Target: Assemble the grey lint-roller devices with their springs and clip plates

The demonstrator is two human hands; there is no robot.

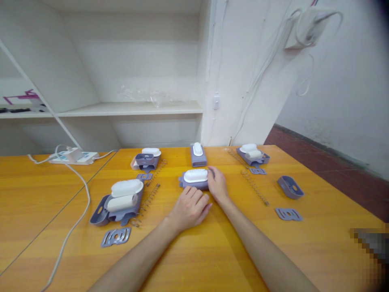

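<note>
A purple-grey plastic case (194, 185) with a white oval, bristled-looking piece (196, 175) on top lies in the middle of the wooden table. My right hand (217, 184) grips the right end of this case, thumb and fingers around it. Just in front of the case, my left hand (191, 207) rests on the table with its fingers loosely curled. Nothing shows in the left hand, though its fingertips are partly hidden. Directly behind stands a similar case (199, 161) with its own white oval piece on top.
Sets of purple-grey and white parts (126, 198) lie at left, with more (253, 154) at back right. Springs (255, 187), flat slotted plates (288, 214) and a shallow end cap (290, 187) lie about. A power strip (74, 156) trails a white cable (86, 198) at far left.
</note>
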